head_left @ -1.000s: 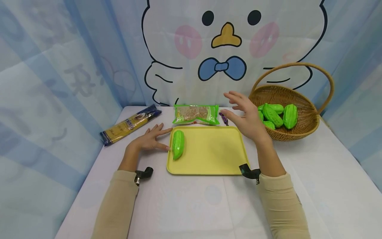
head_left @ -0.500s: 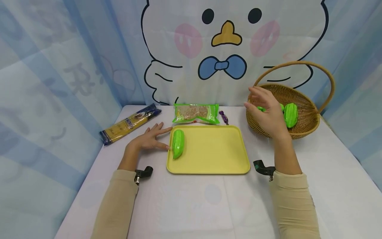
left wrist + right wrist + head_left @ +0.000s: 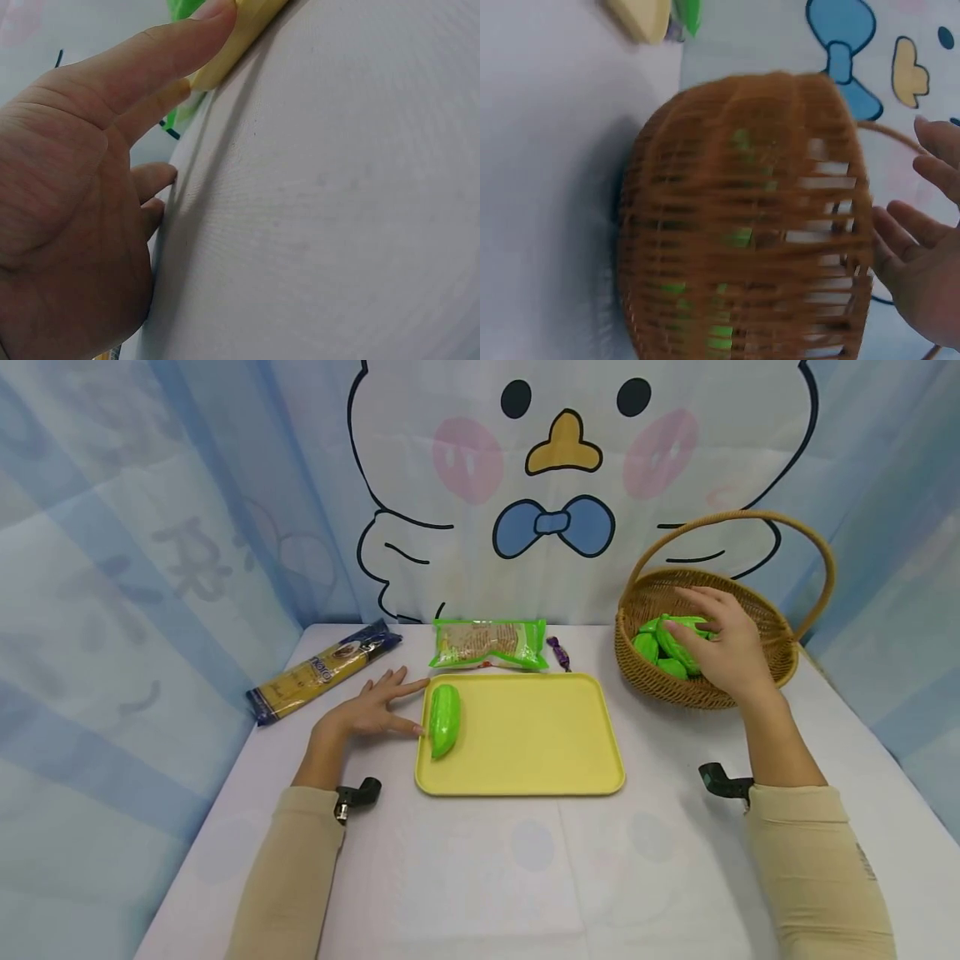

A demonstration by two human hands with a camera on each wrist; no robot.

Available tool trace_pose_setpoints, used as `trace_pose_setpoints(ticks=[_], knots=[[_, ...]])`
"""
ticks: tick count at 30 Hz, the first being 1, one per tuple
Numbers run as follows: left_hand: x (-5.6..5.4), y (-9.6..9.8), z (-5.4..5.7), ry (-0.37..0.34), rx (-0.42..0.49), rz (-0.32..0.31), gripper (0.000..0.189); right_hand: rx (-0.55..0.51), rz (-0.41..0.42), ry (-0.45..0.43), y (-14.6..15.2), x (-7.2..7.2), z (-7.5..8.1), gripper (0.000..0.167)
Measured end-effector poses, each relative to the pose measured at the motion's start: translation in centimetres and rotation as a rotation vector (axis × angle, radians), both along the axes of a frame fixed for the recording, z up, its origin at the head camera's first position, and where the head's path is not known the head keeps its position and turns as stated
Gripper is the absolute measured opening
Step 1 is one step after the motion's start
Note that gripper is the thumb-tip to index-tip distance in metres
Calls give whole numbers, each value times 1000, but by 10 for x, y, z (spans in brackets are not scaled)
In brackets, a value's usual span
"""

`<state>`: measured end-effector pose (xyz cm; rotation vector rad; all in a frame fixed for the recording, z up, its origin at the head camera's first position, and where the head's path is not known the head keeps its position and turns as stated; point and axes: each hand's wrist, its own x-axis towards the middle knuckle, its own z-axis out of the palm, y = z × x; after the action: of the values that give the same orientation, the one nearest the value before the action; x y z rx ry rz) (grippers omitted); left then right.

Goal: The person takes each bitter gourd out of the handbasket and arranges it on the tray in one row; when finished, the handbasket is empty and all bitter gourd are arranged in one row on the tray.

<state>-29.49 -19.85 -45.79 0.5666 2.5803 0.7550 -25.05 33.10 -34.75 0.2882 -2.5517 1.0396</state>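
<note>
My left hand [image 3: 370,707] rests on the table with fingers spread, its thumb and forefinger at the left edge of the yellow tray [image 3: 540,735]. One green ridged toy vegetable [image 3: 445,720], shaped like a bitter melon, lies along that end of the tray. Over the wicker basket [image 3: 675,693] hovers my right hand [image 3: 723,643], fingers parted and holding nothing. Several more green toy vegetables [image 3: 671,652] are inside the basket, some hidden behind that hand. From the right wrist view, the right hand [image 3: 922,240] appears by the basket's rim, and green shows through the weave.
Behind the tray lie a clear-and-green food packet [image 3: 489,644] and a small purple wrapped candy [image 3: 558,653]. A yellow-and-blue noodle packet [image 3: 322,672] is at the back left. The basket's tall handle [image 3: 817,547] arches above it, and a printed curtain [image 3: 420,460] hangs behind.
My right hand has moved right, from above the tray's far right corner to over the basket. The left hand has stayed at the tray's edge, and the toy on the tray has not moved.
</note>
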Motion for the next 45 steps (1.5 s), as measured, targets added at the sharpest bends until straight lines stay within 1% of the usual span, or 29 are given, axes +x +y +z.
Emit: trace_pose_setpoints(ticks=[10, 16, 21, 25, 29, 38, 45], knots=[[0, -3, -2, -8, 14, 9, 99, 140, -42, -152, 40, -16, -5, 62], [-1, -3, -3, -6, 5, 5, 98, 267, -73, -230, 60, -28, -4, 62], [-2, -1, -3, 2, -5, -4, 99, 324, -77, -289, 68, -37, -4, 60], [-1, -1, -3, 1, -7, -6, 99, 336, -60, -355, 73, -43, -7, 62], [-1, 0, -2, 3, -6, -6, 99, 335, -77, -423, 77, -46, -10, 63], [-1, 0, -2, -2, 5, -5, 98, 347, -102, -487, 80, -54, -12, 61], [-2, -1, -2, 6, 1, -6, 98, 330, -132, -556, 85, -56, -13, 65]])
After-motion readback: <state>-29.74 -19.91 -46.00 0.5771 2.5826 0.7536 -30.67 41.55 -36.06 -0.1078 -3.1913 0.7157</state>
